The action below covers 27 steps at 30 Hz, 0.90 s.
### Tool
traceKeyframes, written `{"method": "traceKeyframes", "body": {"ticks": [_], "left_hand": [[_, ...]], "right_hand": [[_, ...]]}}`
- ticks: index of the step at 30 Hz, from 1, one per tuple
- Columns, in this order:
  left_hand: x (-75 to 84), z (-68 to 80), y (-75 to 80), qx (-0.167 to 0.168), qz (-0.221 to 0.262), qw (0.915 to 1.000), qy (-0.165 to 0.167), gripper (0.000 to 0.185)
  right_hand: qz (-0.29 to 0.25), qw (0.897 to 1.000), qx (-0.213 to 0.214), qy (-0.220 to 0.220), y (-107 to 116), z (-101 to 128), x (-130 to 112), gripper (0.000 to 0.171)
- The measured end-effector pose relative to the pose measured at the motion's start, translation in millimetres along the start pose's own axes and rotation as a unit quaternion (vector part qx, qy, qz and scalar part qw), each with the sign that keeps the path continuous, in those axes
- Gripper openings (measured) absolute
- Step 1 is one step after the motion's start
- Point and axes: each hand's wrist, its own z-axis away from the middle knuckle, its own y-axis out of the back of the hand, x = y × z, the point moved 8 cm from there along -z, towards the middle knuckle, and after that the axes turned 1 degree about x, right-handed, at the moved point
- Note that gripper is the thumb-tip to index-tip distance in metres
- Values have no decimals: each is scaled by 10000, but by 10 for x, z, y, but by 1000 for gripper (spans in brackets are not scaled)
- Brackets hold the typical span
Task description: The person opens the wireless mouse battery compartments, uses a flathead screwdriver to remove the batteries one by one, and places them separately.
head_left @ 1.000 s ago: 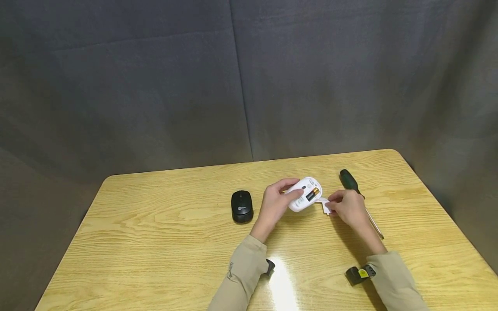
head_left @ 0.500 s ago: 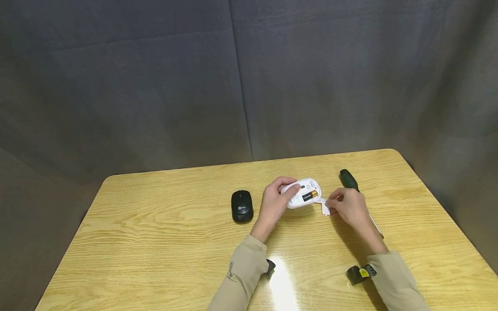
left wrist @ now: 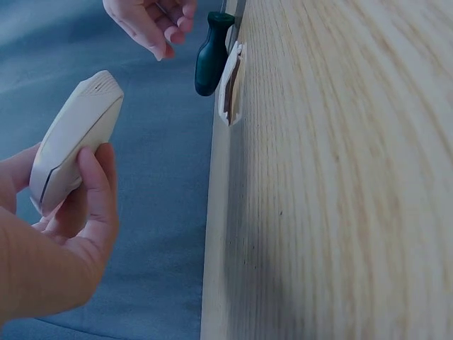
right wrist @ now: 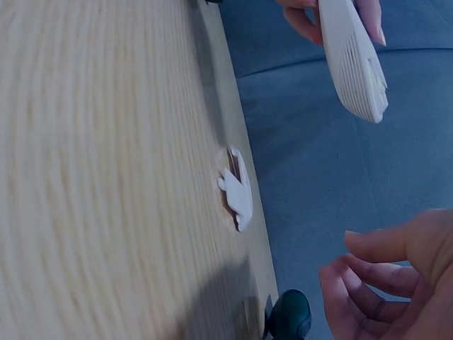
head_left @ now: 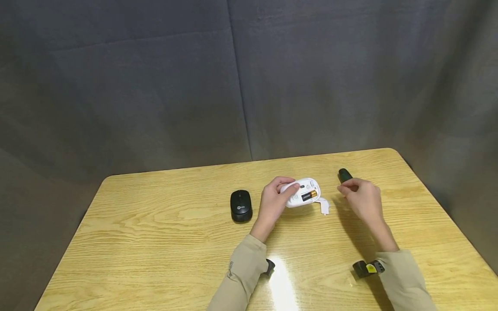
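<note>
left hand [head_left: 272,201] grips rounded white mouse [head_left: 297,199]; right hand [head_left: 365,199] empty, loosely curled; angular cover [head_left: 324,206], apparently plastic

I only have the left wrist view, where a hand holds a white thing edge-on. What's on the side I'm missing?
Observer: In the head view, a battery sits in an open compartment of that white mouse.

Visitor: Oh! Is anything lying on the other side of that hand?

Observer: Yes, a black mouse lies on the table, left of the left hand.

Visitor: The other hand is cut off for me. Is it holding something?

Observer: The right wrist view shows nothing held in the right hand.
</note>
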Motion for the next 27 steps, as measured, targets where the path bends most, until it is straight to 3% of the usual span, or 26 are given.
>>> {"method": "traceKeyframes", "body": {"ticks": [27], "left_hand": [[-14, 20, -6, -112, -126, 9998, 48, 26]], "right_hand": [[299, 9986, 326, -298, 246, -32, 214, 28]]}}
